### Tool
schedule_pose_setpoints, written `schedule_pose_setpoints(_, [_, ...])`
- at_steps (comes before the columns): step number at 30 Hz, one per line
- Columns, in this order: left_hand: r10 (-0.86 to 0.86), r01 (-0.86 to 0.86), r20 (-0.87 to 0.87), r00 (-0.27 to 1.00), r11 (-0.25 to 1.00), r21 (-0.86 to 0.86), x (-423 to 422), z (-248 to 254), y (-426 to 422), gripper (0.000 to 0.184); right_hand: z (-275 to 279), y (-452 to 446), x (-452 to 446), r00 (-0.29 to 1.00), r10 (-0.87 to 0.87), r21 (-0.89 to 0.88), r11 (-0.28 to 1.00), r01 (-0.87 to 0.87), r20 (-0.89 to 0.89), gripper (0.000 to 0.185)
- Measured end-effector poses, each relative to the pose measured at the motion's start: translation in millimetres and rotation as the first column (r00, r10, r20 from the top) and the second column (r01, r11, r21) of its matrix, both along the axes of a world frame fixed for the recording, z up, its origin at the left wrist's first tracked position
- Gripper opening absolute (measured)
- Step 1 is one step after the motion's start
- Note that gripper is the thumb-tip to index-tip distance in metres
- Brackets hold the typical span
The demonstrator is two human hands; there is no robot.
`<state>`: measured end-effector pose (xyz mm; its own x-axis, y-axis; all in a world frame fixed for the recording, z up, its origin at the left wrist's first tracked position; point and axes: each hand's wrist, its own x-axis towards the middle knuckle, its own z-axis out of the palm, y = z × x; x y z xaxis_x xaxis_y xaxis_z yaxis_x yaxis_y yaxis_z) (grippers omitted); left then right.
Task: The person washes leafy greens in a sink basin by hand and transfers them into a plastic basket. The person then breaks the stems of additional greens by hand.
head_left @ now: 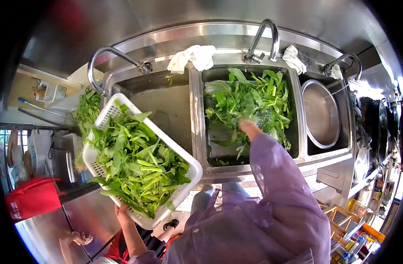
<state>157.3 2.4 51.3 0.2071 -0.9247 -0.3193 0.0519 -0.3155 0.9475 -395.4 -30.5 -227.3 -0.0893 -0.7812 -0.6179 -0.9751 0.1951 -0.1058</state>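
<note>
My left hand [123,214] grips the lower left edge of a white plastic basket [177,152], which is heaped with leafy green vegetables [140,163]. The basket tilts over the left sink's front corner. My right hand [247,124] reaches into the middle sink [199,127], down among more leafy greens [272,99] in water. Water splashes around it, and its fingers are hidden by the greens and water.
Murky water stands in the left sink [170,103]. A round metal basin [322,114] sits in the right sink. Curved taps [272,35] and white cloths [192,58] line the back. More greens [88,108] lie left. Another person's hand [81,239] is at lower left, near a red bag [34,199].
</note>
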Motion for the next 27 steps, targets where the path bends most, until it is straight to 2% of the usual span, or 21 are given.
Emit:
schedule_pose_setpoints(1, [0.003, -0.003, 0.008, 1.000, 1.000, 0.005, -6, 6, 4, 0.042, 17, -4, -2, 0.997, 0.082, -0.056, 0.995, -0.082, -0.002, 0.027])
schedule_pose_setpoints(2, [-0.022, 0.022, -0.001, 1.000, 1.000, 0.017, -11, 15, 7, 0.042, 37, -8, -5, 0.995, 0.098, -0.121, 0.988, -0.094, 0.027, 0.025])
schedule_pose_setpoints(4, [-0.072, 0.070, 0.034, 0.997, 0.996, 0.061, -15, 38, -18, 0.042, 99, -7, -4, 0.932, -0.187, -0.104, 0.968, 0.229, 0.310, 0.027])
schedule_pose_setpoints(5, [-0.104, 0.098, 0.072, 0.992, 0.992, 0.082, -17, 46, -14, 0.041, 151, -1, -15, 0.756, -0.403, -0.040, 0.870, 0.491, 0.516, 0.028])
schedule_pose_setpoints(7, [-0.137, 0.126, 0.093, 0.986, 0.986, 0.113, -11, 45, -11, 0.041, 207, 7, -38, 0.654, -0.455, -0.090, 0.777, 0.623, 0.604, 0.035])
schedule_pose_setpoints(9, [-0.197, 0.184, 0.106, 0.975, 0.976, 0.119, -12, 39, -9, 0.040, 234, 9, -69, 0.671, -0.449, -0.110, 0.778, 0.618, 0.589, 0.040])
schedule_pose_setpoints(10, [-0.203, 0.188, 0.114, 0.972, 0.974, 0.129, -16, 38, -8, 0.039, 233, 9, -81, 0.763, -0.382, -0.291, 0.761, 0.579, 0.522, 0.036])
schedule_pose_setpoints(11, [-0.257, 0.225, 0.197, 0.946, 0.960, 0.168, -17, 61, -35, 0.039, 218, 1, -80, 0.806, -0.348, -0.423, 0.713, 0.559, 0.479, 0.031])
schedule_pose_setpoints(12, [-0.231, 0.180, 0.242, 0.942, 0.960, 0.215, -24, 65, -29, 0.039, 216, 0, -88, 0.880, -0.332, -0.463, 0.755, 0.464, 0.341, 0.039])
schedule_pose_setpoints(13, [-0.212, 0.139, 0.286, 0.935, 0.957, 0.253, -32, 66, -26, 0.039, 207, 5, -88, 0.884, -0.331, -0.464, 0.759, 0.457, 0.329, 0.039])
schedule_pose_setpoints(15, [-0.238, 0.181, 0.255, 0.937, 0.957, 0.227, -26, 55, -25, 0.039, 208, 8, -59, 0.873, -0.481, -0.341, 0.810, 0.477, 0.078, 0.050])
schedule_pose_setpoints(17, [-0.276, 0.232, 0.234, 0.932, 0.952, 0.198, -21, 45, -27, 0.040, 182, 10, -26, 0.859, -0.435, -0.038, 0.887, 0.461, 0.269, 0.060])
schedule_pose_setpoints(20, [-0.277, 0.216, 0.307, 0.911, 0.952, 0.219, -22, 56, -40, 0.043, 203, 10, 51, 0.924, -0.301, 0.047, 0.953, 0.298, 0.236, 0.069])
schedule_pose_setpoints(21, [-0.275, 0.214, 0.305, 0.912, 0.952, 0.219, -27, 56, -38, 0.043, 197, 12, 62, 0.942, -0.250, -0.027, 0.964, 0.263, 0.225, 0.069])
schedule_pose_setpoints(23, [-0.220, 0.169, 0.279, 0.935, 0.966, 0.197, -36, 56, -33, 0.042, 184, 7, 51, 0.909, -0.189, -0.008, 0.978, 0.207, 0.371, 0.065])
schedule_pose_setpoints(25, [-0.201, 0.147, 0.269, 0.942, 0.967, 0.209, -34, 44, -33, 0.042, 205, 4, 22, 0.823, -0.331, -0.048, 0.917, 0.396, 0.463, 0.055])
schedule_pose_setpoints(27, [-0.176, 0.116, 0.277, 0.945, 0.969, 0.219, -39, 48, -33, 0.041, 197, 1, -24, 0.777, -0.553, -0.090, 0.795, 0.600, 0.299, 0.065])
